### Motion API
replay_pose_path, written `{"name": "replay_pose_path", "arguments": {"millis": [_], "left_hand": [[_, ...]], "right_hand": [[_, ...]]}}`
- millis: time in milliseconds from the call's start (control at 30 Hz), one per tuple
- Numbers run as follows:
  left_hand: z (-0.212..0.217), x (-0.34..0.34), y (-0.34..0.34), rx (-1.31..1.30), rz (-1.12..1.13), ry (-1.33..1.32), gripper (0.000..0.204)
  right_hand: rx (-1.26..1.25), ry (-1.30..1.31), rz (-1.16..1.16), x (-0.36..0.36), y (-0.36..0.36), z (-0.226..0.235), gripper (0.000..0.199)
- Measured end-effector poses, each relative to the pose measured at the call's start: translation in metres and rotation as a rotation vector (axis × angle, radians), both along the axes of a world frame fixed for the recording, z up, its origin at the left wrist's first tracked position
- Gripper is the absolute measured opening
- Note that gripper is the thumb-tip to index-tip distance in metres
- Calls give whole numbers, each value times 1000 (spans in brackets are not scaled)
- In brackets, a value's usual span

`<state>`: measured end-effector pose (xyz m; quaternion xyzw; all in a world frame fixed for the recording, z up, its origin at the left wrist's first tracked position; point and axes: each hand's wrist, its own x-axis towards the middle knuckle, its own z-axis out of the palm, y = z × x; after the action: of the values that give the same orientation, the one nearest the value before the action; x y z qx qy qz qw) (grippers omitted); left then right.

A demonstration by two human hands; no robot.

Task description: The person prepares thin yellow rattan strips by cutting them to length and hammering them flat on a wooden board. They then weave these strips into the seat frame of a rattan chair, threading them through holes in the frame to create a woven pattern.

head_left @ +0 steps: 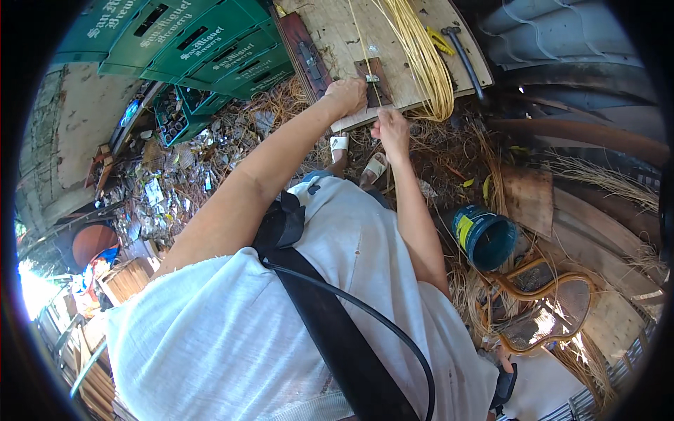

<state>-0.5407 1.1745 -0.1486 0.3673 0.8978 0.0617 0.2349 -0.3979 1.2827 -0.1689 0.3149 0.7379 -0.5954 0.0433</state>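
Note:
A thin yellow cane strip [362,35] runs from the far edge of the wooden work board [330,21] toward me. It passes over a small dark block [381,91] with a shiny metal piece [372,78] on it. My right hand [392,132] pinches the near end of the strip, just off the board's front edge. My left hand [347,97] rests at the block's left side, its fingers closed near the metal piece. What those fingers hold is hidden. A looped bundle of yellow cane strips [421,56] lies on the board to the right.
A hammer [463,62] and a yellow-handled tool [440,41] lie at the board's right side. On its left is a reddish plank [303,52]. Green crates [232,59] are stacked at far left. A bucket [484,237] and a cane frame [586,309] stand to my right. Litter covers the ground.

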Motion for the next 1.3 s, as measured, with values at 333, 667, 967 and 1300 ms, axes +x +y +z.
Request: {"name": "replay_pose_path", "arguments": {"millis": [333, 667, 967, 1300], "left_hand": [[10, 12, -7, -43, 74, -55, 28], [21, 4, 2, -76, 89, -115, 32], [5, 1, -2, -6, 68, -73, 31], [20, 5, -3, -102, 103, -121, 33]], "right_hand": [[167, 146, -21, 152, -8, 36, 19], [441, -767, 583, 322, 33, 36, 37], [118, 27, 3, -8, -4, 18, 29], [277, -294, 68, 379, 11, 29, 21]]}}
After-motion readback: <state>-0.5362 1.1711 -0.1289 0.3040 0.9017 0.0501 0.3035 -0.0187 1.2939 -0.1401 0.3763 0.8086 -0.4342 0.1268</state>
